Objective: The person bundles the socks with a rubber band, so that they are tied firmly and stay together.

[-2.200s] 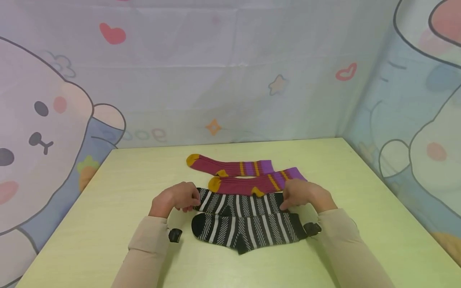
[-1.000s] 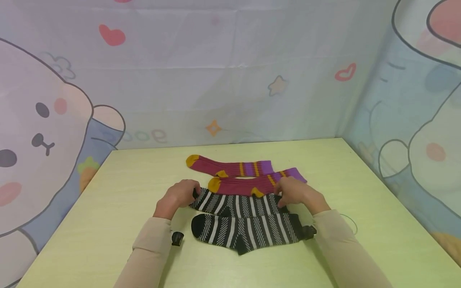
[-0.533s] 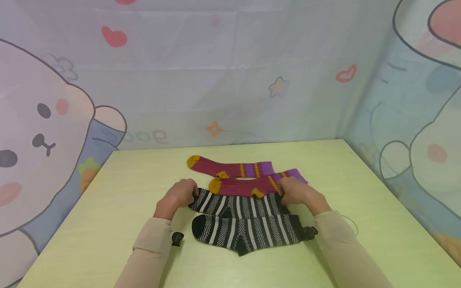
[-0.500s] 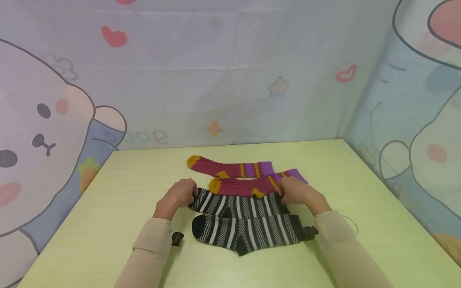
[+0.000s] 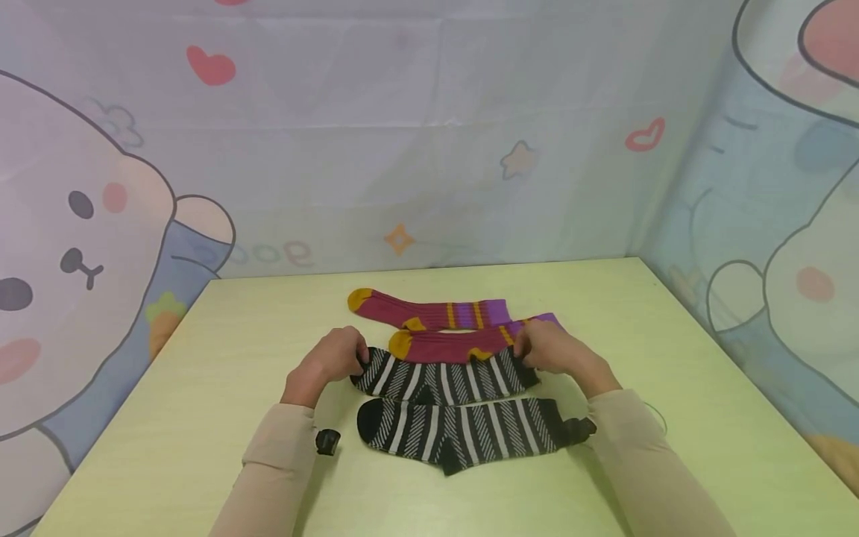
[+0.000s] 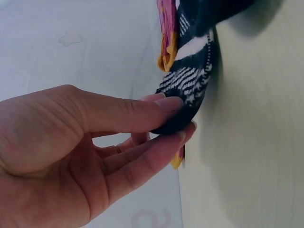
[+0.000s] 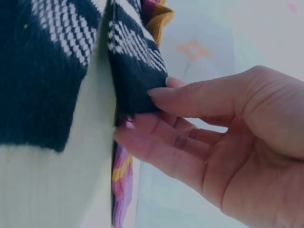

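Observation:
A black sock with white stripes (image 5: 443, 380) stretches between my two hands. My left hand (image 5: 340, 353) pinches its toe end; in the left wrist view the thumb lies over the dark toe and the fingers are beneath. My right hand (image 5: 552, 347) pinches the cuff (image 7: 137, 90) between thumb and fingers, and that edge is lifted a little off the table. Nearer to me a matching striped sock (image 5: 463, 432) lies flat, its heel pointing toward me. Behind the held sock lies a maroon sock (image 5: 450, 347) with mustard toe and heel, its purple cuff partly hidden by my right hand.
A second maroon sock (image 5: 416, 309) lies farthest back on the pale table (image 5: 241, 373). Fabric with cartoon prints (image 5: 322, 149) hangs behind and at both sides. Small black wrist devices (image 5: 327, 441) sit below my wrists.
My right hand has risen slightly, lifting the far edge of the striped sock's cuff over part of the maroon sock. Earlier, the held sock's toe end shifted slightly left. The other socks stay put.

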Motion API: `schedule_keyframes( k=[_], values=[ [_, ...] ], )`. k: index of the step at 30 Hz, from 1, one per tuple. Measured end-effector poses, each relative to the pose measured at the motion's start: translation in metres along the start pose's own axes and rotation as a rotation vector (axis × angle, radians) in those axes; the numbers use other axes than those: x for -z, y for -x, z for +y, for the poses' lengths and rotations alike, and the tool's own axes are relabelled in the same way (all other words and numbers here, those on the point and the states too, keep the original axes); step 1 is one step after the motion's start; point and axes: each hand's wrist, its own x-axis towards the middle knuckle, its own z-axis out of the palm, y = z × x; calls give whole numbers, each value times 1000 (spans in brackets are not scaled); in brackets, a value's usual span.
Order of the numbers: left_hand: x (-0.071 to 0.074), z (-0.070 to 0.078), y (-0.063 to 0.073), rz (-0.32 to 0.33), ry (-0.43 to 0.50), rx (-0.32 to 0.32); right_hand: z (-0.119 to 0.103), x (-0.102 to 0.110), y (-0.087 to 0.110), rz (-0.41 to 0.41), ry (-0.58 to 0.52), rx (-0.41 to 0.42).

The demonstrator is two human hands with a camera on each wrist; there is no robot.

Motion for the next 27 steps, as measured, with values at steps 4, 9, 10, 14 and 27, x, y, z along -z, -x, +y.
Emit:
schedule_keyframes(
  k=[4, 9, 10, 14, 27],
  values=[
    [1, 1, 1, -17, 30, -7, -1, 1, 1, -1, -26, 3],
    [2, 2, 3, -41, 33, -12, -3, 3, 1, -9, -58, -13],
    [3, 2, 3, -44, 36, -15, -4, 3, 1, -11, -63, -15],
    [4, 3, 3, -52, 45, -24, -5, 5, 2, -26, -72, -16],
    [15, 10, 13, -117, 86, -46, -9, 27, 18, -85, -112, -35]
  ],
)
